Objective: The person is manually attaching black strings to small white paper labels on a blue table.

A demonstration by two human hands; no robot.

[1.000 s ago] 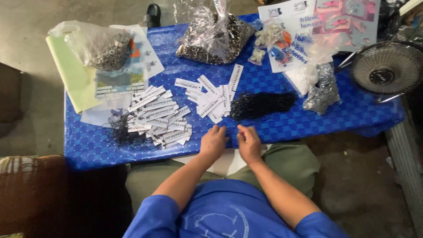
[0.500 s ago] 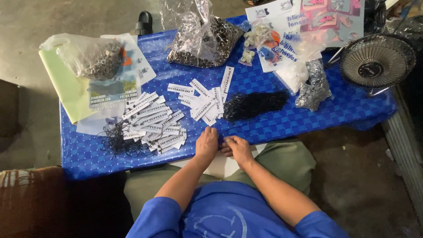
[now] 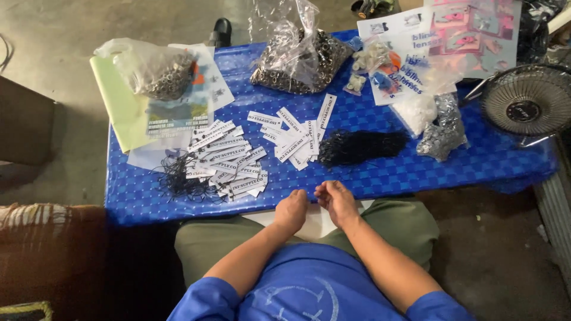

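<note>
Both hands, left hand (image 3: 291, 209) and right hand (image 3: 336, 201), pinch together something unseen; nearby white tags (image 3: 229, 163) could get swept off.

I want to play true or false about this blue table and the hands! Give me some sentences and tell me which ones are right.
1. Both hands, the left hand and the right hand, are close together at the near edge of the blue table. True.
2. The bundle of black strings lies on the floor. False: it lies on the table, right of the middle pile of white tags.
3. A small fan sits at the table's right end. True.
4. There is only one pile of white tags. False: a second pile of tags lies further left.
5. The clear bag of small metal rings is in the person's lap. False: it is at the table's far side.
</note>
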